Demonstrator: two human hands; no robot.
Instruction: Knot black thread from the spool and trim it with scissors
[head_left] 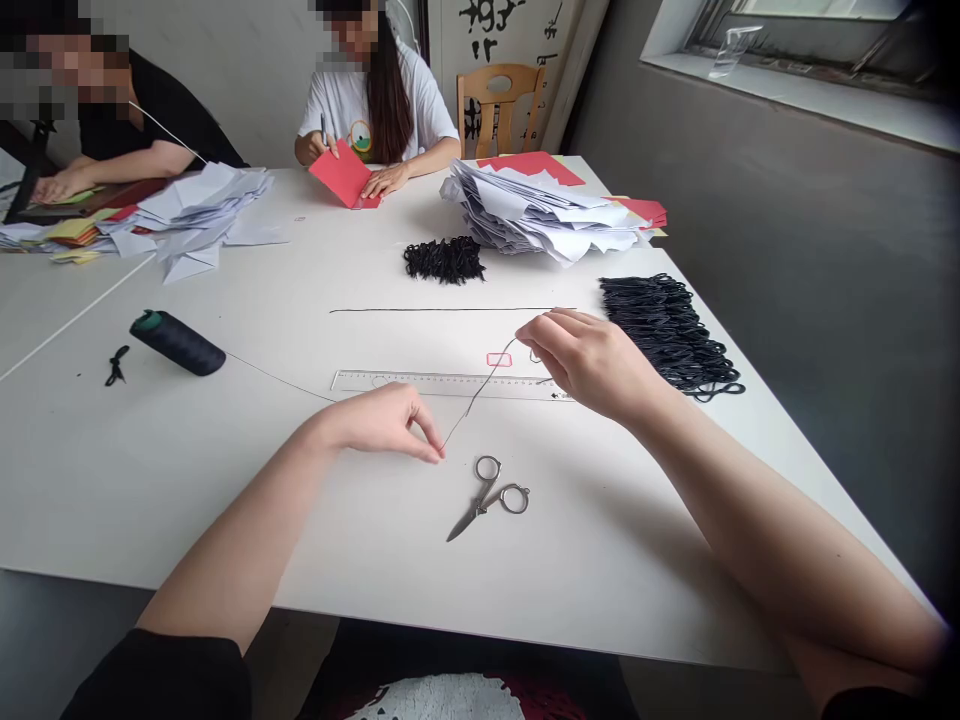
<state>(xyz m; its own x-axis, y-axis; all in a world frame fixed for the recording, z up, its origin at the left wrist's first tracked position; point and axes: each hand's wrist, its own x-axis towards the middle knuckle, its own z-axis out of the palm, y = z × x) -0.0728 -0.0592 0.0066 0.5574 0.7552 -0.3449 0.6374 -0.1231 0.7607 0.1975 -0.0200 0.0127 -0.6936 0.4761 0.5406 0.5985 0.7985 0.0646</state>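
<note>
While two people work along the far side of a white desk (75,480), one in a black top (169,115) and one in a white T-shirt (427,105) who holds a pen over a folded red card (345,172), a pair of bare hands handles thread at the near side. A thick heap of white paper (547,205) is piled at far right, with a bundle of black looped cords (660,330) just in front of it. A smaller black bundle (444,260) lies left of the heap. The left hand (382,415) and right hand (589,360) partly cover a clear ruler (450,382). A spool of dark thread (178,342) rests on its side at left, its strand running toward the left wrist. Metal scissors (481,508) lie just in front of the hands, handles spread. A single black cord (450,310) stretches behind the ruler. Thinnest of all, a black thread (490,376) slants between the hands: the left grip pinches its lower end between thumb and forefinger, the right grip its upper part.
</note>
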